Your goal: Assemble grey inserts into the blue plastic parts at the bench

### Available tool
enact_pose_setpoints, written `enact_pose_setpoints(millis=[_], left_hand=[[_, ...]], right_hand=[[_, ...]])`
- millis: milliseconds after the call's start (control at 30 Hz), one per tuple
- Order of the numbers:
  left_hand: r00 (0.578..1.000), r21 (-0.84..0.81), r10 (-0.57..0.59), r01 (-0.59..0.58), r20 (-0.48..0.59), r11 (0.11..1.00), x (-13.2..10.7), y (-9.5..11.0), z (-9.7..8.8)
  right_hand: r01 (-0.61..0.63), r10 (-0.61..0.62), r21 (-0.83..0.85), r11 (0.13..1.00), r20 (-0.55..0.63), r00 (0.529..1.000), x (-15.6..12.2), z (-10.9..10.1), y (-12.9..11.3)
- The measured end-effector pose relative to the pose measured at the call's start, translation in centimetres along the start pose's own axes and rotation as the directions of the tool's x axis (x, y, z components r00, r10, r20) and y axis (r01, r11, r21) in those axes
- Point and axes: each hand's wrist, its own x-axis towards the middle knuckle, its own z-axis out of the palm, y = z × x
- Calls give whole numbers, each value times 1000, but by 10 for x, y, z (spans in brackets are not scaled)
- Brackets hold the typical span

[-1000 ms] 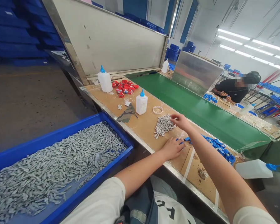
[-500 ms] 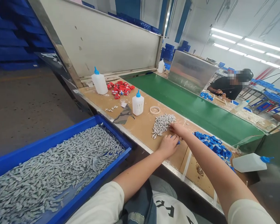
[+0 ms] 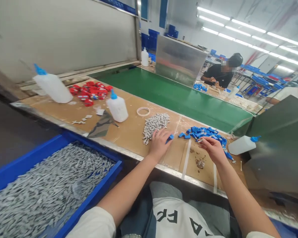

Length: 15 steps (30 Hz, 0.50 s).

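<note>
My left hand (image 3: 160, 142) rests on the bench at the near edge of a pile of small grey pieces (image 3: 155, 123). Its fingers are closed on a small blue plastic piece (image 3: 170, 138). Beside a heap of blue plastic pieces (image 3: 206, 132), my right hand (image 3: 215, 150) pinches a small grey piece (image 3: 200, 140) between thumb and fingertips. It hovers over a patch of brown board marked with dark glue-like spots (image 3: 200, 163). The exact shape of each held piece is too small to make out.
White bottles with blue nozzles (image 3: 118, 109) stand on the bench; another bottle (image 3: 242, 145) lies tilted at right. Red pieces (image 3: 89, 92), a tape ring (image 3: 143, 111) and a green belt (image 3: 164, 89) are beyond. A blue tray (image 3: 116, 170) of grey pieces sits left. A co-worker (image 3: 220, 72) sits across.
My right hand has moved from the grey pile to beside the blue heap, with a grey piece between its fingers. My left hand keeps its blue piece. The view has swung right.
</note>
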Motion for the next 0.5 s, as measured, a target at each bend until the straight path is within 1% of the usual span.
enact_pose_setpoints(millis=[33,100,133,200,267,300,367,433,467,500], left_hand=[[1000,-31,16,-17,-13,999,2,5,0],[1000,-177,25,-26,-5,984,7,19,5],[999,-282,21,-12,30,959,11,29,10],[986,-494,38,48,163,868,22,53,24],[948,-648,109,117,298,753,36,77,46],[928,-710,156,144,339,690,44,87,58],[896,-817,236,199,375,541,59,102,85],[875,-877,276,276,398,393,70,107,110],[866,-886,275,320,417,335,73,107,120],[859,-883,261,362,440,297,74,106,127]], right_hand=[[-4,4,-9,1000,-48,999,-15,-11,5],[27,-37,-73,997,-129,991,-39,-28,11],[58,-77,-124,991,-150,986,-49,-34,13],[137,-175,-245,960,-140,975,-63,-41,13],[222,-272,-386,896,-80,959,-74,-44,10],[265,-314,-460,848,-34,949,-78,-45,8],[345,-370,-587,733,81,925,-84,-45,4],[410,-392,-662,628,187,901,-89,-43,3],[435,-397,-681,589,225,890,-91,-42,3],[453,-400,-693,560,252,881,-92,-41,4]])
